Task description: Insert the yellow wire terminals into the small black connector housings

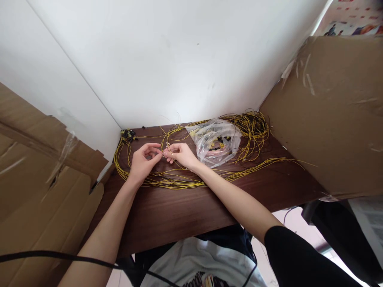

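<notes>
My left hand (143,161) is closed in a pinch, thumb and fingers meeting close to the fingertips of my right hand. What it grips there is too small to make out. Thin yellow wires (168,139) pass through the curled fingers of my right hand (182,155), which pinches them. Beneath both hands runs a long bundle of yellow and black wires (176,184) on the dark wooden table (179,211). Just right of my right hand lies a clear plastic bag (206,149) with small black and yellow parts inside.
A tangled coil of yellow and black wires (254,127) lies at the back right. Several black connectors (128,135) sit at the back left. Cardboard walls (335,111) flank the table, with a white panel (179,59) behind. A black cable (60,256) crosses the lower left.
</notes>
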{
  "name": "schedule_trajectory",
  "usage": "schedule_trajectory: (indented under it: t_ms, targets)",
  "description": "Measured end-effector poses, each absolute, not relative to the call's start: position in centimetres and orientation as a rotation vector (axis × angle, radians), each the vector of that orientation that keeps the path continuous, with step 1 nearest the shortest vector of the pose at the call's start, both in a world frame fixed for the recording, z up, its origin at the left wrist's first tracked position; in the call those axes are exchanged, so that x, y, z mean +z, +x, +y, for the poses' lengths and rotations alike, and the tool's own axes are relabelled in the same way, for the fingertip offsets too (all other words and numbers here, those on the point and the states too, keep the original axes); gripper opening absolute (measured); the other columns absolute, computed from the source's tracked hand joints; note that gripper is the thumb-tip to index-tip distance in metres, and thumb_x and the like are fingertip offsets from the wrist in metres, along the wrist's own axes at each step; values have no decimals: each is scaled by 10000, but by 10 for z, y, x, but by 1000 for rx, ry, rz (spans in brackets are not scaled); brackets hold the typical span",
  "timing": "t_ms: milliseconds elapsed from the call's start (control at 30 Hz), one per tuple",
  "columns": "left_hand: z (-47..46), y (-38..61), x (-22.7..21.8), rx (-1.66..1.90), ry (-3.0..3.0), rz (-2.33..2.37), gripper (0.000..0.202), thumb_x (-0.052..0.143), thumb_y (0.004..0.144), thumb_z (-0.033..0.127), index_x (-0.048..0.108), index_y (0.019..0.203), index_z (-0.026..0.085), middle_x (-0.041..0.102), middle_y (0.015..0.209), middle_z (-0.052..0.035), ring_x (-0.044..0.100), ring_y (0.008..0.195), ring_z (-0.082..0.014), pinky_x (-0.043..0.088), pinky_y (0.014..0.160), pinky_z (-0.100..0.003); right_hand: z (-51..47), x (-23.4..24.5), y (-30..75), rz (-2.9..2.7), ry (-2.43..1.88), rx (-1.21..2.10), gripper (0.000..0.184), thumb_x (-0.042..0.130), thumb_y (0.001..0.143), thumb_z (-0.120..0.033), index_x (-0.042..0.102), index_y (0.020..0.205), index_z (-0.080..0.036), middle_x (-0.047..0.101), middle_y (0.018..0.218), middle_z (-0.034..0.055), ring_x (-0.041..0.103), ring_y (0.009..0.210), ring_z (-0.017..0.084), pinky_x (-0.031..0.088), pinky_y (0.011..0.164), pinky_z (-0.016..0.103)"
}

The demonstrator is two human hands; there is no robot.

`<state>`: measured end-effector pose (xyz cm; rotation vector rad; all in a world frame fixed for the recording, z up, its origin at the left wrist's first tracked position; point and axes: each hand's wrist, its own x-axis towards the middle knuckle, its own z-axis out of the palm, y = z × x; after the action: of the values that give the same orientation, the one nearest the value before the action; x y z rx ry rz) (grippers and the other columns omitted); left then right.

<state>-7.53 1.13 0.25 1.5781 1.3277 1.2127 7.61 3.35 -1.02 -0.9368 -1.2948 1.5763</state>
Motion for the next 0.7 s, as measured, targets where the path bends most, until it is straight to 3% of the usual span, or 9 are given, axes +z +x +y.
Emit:
schedule_trajectory:
  t_ms: [300,700]
  targets:
    - [12,-75,2,1218,1585,1361,369,714,628,326,611,924,131,625,723,-20,530,623,-112,385,594,-234,33,-10,76,-1338,-947,1557,74,676,701,-133,617,725,-95,584,525,-38,516,456,48,433,477,172]
    - [10,-76,-1,1188,1837,1378,286,633,701,290,598,955,163,604,742,-10,438,563,-94,375,566,-218,33,-11,77,-1351,-939,1530,191,695,701,-281,612,705,-109,580,556,-20,505,478,55,425,472,178]
